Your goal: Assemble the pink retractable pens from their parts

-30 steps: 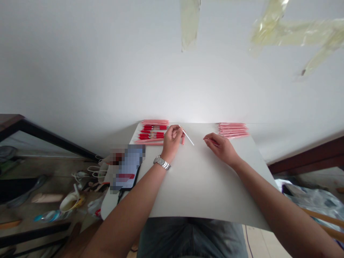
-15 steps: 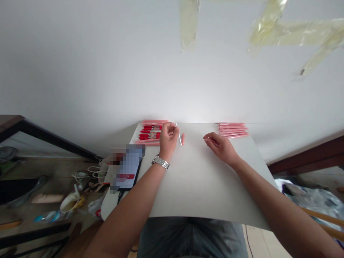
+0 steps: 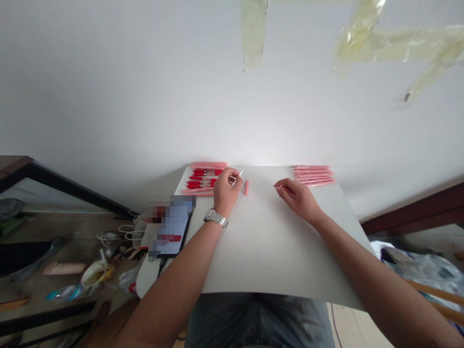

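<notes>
My left hand (image 3: 226, 192), with a metal watch on its wrist, is closed on a thin white pen refill (image 3: 241, 172). The refill's tip pokes out past the fingers; the rest is mostly covered. Just right of that hand lies a short pink pen cap (image 3: 247, 187) on the white table. My right hand (image 3: 295, 197) is closed in a pinch farther right, with a bit of something reddish showing between its fingers. Beside my left hand are several red pens (image 3: 199, 183), between pink pens (image 3: 208, 165) at the back and more in front.
Several pink pens (image 3: 313, 175) lie in a row at the table's back right. A phone (image 3: 174, 227) with a cable sits at the left edge. The wall (image 3: 232, 106) rises right behind the table (image 3: 268, 256). Clutter covers the floor at left.
The refill in my left hand has turned: it stood out above and below the fingers, and now its tip points up and right. My right hand stays where it was.
</notes>
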`<state>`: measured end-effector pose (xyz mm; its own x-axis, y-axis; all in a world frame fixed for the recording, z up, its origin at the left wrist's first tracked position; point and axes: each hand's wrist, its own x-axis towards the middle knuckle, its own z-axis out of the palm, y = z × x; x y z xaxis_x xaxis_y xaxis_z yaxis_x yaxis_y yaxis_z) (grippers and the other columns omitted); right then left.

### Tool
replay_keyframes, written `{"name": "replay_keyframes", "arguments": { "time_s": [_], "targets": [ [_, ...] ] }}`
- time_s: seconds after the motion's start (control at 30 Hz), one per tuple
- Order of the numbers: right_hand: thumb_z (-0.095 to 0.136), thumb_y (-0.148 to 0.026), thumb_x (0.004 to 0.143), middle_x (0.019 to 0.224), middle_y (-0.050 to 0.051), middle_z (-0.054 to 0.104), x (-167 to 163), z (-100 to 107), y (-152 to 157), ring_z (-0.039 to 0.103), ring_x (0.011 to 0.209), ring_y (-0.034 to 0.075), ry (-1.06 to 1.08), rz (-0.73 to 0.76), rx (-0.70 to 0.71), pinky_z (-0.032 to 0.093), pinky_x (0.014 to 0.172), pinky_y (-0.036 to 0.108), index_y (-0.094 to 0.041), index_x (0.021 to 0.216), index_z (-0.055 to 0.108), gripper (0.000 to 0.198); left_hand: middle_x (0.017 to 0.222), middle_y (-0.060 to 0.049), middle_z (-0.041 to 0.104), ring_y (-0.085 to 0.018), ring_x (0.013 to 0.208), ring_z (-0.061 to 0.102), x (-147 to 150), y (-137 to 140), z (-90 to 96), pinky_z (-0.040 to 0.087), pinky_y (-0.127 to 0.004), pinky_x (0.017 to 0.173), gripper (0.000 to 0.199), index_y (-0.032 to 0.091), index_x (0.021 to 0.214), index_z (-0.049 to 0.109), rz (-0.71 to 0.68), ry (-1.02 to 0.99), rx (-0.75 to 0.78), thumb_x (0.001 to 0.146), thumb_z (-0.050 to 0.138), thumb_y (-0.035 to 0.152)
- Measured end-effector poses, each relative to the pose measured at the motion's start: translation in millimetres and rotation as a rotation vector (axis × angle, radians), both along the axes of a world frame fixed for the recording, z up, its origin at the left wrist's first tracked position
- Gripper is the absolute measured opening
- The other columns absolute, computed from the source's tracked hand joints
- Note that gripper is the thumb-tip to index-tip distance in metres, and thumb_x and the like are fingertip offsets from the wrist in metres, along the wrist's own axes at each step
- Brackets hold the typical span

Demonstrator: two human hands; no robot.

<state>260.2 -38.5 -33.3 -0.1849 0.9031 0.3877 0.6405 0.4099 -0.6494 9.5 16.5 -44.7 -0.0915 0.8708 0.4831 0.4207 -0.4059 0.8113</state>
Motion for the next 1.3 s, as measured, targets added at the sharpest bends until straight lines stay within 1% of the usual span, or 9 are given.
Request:
{"name": "replay_keyframes", "arguments": {
  "time_s": [0.13, 0.27, 0.43, 0.6, 0.8, 0.9, 1.03, 1.17, 1.3],
  "targets": [
    [0.052, -0.045, 0.102, 0.082, 0.003, 0.071, 0, 0, 0, 0.063, 0.072, 0.017, 0.000, -0.006, 0.002, 0.046, 0.067, 0.029, -0.023, 0.104, 0.067, 0.027, 0.091, -0.001, 0.070, -0.017, 0.078, 0.062, -1, -1, 0.8, 0.047, -0.029, 0.074, 0.008, 0.024, 0.092, 0.066, 0.013, 0.095, -0.008, 0.086, 0.066, 0.021],
    [0.051, -0.046, 0.102, 0.084, 0.004, 0.071, 0, 0, 0, 0.063, 0.073, 0.018, 0.009, -0.005, -0.006, 0.047, 0.068, 0.030, -0.023, 0.105, 0.067, 0.027, 0.087, -0.002, 0.069, -0.018, 0.076, 0.061, -1, -3, 1.1, 0.045, -0.030, 0.072, 0.004, 0.024, 0.087, 0.065, 0.010, 0.190, -0.005, 0.087, 0.067, 0.021],
    [0.052, -0.043, 0.102, 0.083, 0.003, 0.070, 0, -1, 1, 0.061, 0.072, 0.017, 0.000, -0.009, -0.005, 0.045, 0.068, 0.030, -0.023, 0.104, 0.067, 0.025, 0.085, -0.003, 0.067, -0.020, 0.077, 0.060, -1, -5, 2.2, 0.040, -0.031, 0.068, 0.009, 0.024, 0.082, 0.062, 0.052, 0.345, -0.005, 0.087, 0.069, 0.023],
    [0.053, -0.044, 0.102, 0.084, 0.003, 0.070, 0, -2, 0, 0.062, 0.072, 0.017, 0.002, -0.004, -0.018, 0.045, 0.068, 0.030, -0.023, 0.104, 0.067, 0.025, 0.083, -0.004, 0.067, -0.023, 0.079, 0.059, -1, -6, 4.0, 0.037, -0.034, 0.073, 0.010, 0.024, 0.081, 0.063, 0.057, 0.434, -0.003, 0.088, 0.070, 0.023],
    [0.053, -0.043, 0.102, 0.084, 0.003, 0.069, 0, -1, 0, 0.061, 0.073, 0.017, 0.000, -0.004, -0.019, 0.045, 0.069, 0.030, -0.023, 0.105, 0.067, 0.024, 0.082, -0.005, 0.068, -0.024, 0.079, 0.059, 0, -7, 3.3, 0.035, -0.035, 0.074, 0.010, 0.025, 0.082, 0.063, 0.120, 0.543, 0.032, 0.089, 0.070, 0.025],
    [0.053, -0.042, 0.101, 0.085, 0.003, 0.070, 0, -1, 0, 0.061, 0.073, 0.017, -0.002, -0.006, -0.023, 0.045, 0.070, 0.029, -0.023, 0.105, 0.067, 0.024, 0.083, -0.005, 0.068, -0.024, 0.080, 0.060, 0, -8, 5.0, 0.035, -0.035, 0.075, 0.009, 0.024, 0.083, 0.063, 0.136, 0.607, 0.003, 0.090, 0.068, 0.027],
    [0.053, -0.042, 0.101, 0.085, 0.002, 0.069, 0, -3, 1, 0.061, 0.073, 0.016, 0.006, -0.002, -0.023, 0.045, 0.069, 0.028, -0.022, 0.105, 0.067, 0.024, 0.089, -0.004, 0.071, -0.024, 0.086, 0.062, 1, -11, 10.2, 0.036, -0.035, 0.077, 0.011, 0.025, 0.088, 0.065, 0.155, 0.715, -0.075, 0.095, 0.062, 0.033],
    [0.053, -0.043, 0.101, 0.083, 0.002, 0.068, 0, -4, 1, 0.060, 0.072, 0.016, 0.011, -0.002, -0.023, 0.045, 0.069, 0.028, -0.022, 0.105, 0.067, 0.025, 0.091, -0.004, 0.072, -0.023, 0.089, 0.063, 2, -13, 12.7, 0.036, -0.035, 0.078, 0.016, 0.025, 0.089, 0.066, 0.158, 0.738, -0.119, 0.097, 0.060, 0.037],
    [0.054, -0.043, 0.101, 0.083, 0.002, 0.068, 1, -3, 1, 0.060, 0.072, 0.016, 0.011, 0.000, -0.022, 0.045, 0.069, 0.029, -0.023, 0.105, 0.067, 0.025, 0.088, -0.004, 0.073, -0.023, 0.087, 0.063, 2, -12, 11.7, 0.036, -0.035, 0.077, 0.018, 0.025, 0.087, 0.065, 0.159, 0.725, -0.104, 0.097, 0.061, 0.039]
  ]
}}
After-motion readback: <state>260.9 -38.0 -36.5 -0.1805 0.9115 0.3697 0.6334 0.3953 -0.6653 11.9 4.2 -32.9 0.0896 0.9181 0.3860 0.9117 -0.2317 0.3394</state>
